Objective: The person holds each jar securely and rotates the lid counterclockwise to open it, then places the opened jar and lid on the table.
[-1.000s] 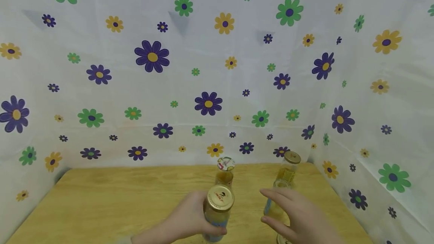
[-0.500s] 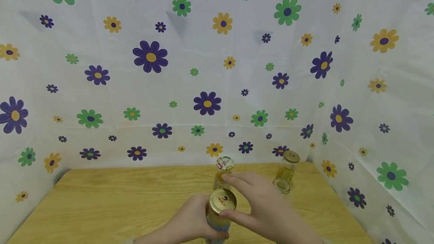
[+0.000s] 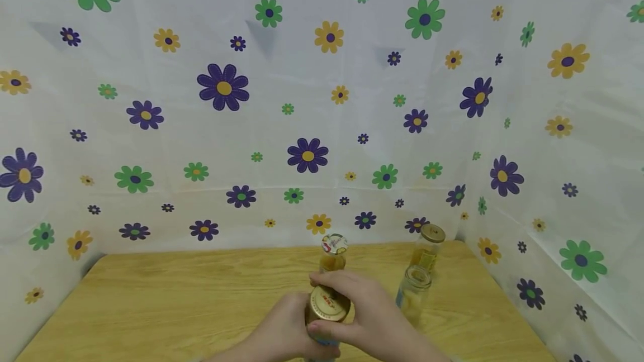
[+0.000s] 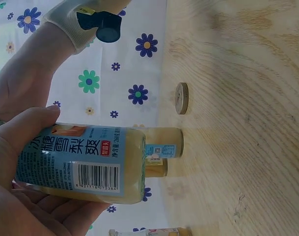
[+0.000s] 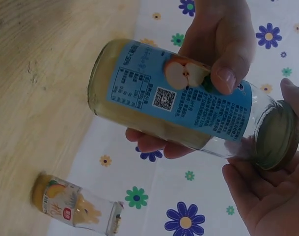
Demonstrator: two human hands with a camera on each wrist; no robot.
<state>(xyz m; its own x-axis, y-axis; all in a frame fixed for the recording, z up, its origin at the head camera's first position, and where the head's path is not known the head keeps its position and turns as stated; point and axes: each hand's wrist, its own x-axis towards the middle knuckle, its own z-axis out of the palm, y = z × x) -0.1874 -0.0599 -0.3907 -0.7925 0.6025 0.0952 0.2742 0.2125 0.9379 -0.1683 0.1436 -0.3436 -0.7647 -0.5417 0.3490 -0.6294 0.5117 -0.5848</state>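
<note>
A glass jar with a blue label [image 5: 183,93] and a gold lid [image 3: 329,303] is held upright off the table. My left hand [image 3: 285,325] grips its body, thumb across the label, as the left wrist view shows [image 4: 36,162]. My right hand [image 3: 369,312] has its fingers and thumb round the lid's rim; in the right wrist view the right hand [image 5: 267,196] lies at the lid end. The lid sits on the jar's mouth.
An open-topped jar [image 3: 413,295] stands on the right, in front of a gold-lidded jar [image 3: 425,250]. Behind my hands is a jar with a patterned lid [image 3: 334,256]. A loose lid [image 4: 181,98] lies on the wooden table [image 3: 191,289]. Flowered cloth hangs around.
My right hand has moved left from beside the open-topped jar to the held jar's lid, and its fingers have closed round the rim. My left hand keeps its grip on the jar.
</note>
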